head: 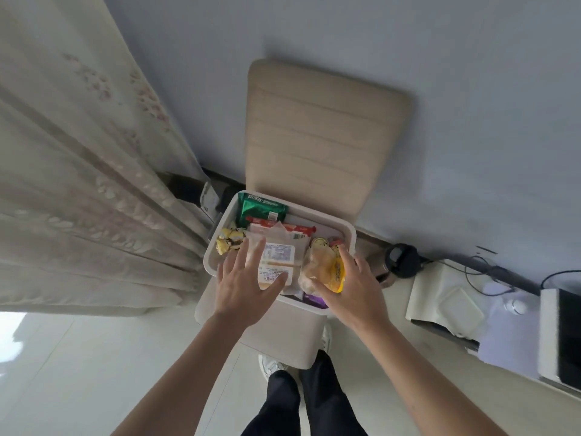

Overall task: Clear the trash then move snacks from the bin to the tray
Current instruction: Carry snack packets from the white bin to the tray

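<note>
A white bin [347,239] full of snacks rests on the seat of a beige chair [320,133]. Inside lie a green packet [261,207], a red wrapper [298,228], yellow wrapped sweets [229,240] and a clear sandwich pack with a white label [278,258]. My left hand [243,284] hovers with fingers spread over the sandwich pack, its thumb touching it. My right hand [352,284] grips a clear and yellow bag of pastries [322,270] at the bin's right side. A purple packet [314,299] peeks out beneath it.
A patterned curtain [78,184] hangs to the left. On the right stand a dark round device [404,259], cables, a white tray-like sheet [452,306] and a dark screen [562,338]. My legs and a white shoe [272,366] are below the chair.
</note>
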`<act>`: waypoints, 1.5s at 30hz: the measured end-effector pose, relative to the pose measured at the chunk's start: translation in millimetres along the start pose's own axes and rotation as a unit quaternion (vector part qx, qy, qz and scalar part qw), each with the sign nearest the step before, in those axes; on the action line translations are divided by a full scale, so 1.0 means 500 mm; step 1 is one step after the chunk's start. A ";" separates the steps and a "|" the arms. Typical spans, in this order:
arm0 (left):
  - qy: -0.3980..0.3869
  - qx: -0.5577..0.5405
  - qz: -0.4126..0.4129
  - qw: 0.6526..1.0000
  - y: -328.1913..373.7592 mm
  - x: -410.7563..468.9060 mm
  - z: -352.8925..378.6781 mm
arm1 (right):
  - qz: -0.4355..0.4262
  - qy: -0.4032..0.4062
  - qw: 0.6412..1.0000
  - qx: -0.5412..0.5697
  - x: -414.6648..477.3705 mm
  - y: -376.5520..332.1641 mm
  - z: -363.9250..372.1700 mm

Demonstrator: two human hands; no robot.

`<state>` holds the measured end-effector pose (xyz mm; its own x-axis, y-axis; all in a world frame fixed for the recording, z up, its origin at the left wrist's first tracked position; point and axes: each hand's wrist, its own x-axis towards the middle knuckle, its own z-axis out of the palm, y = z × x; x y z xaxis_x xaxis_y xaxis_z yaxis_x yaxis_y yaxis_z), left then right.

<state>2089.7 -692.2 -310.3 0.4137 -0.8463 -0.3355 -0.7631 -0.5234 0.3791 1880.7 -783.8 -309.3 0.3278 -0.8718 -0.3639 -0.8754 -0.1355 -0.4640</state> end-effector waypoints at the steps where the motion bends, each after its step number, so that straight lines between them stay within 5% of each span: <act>1: -0.007 0.005 0.002 1.000 -0.002 0.013 0.021 | 0.003 -0.005 1.000 -0.011 0.010 0.003 0.020; 18: 0.025 -0.002 -0.052 0.998 -0.032 0.159 0.255 | -0.081 0.059 0.995 0.011 0.121 0.081 0.217; 45: 0.136 0.009 -0.065 0.988 -0.024 0.178 0.260 | -0.099 0.089 0.987 0.087 0.147 0.093 0.216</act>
<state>2071.1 -748.3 -456.7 0.6261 -0.7680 -0.1351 -0.7018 -0.6305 0.3317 1902.7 -803.2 -444.9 0.4048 -0.9075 -0.1126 -0.7218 -0.2415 -0.6486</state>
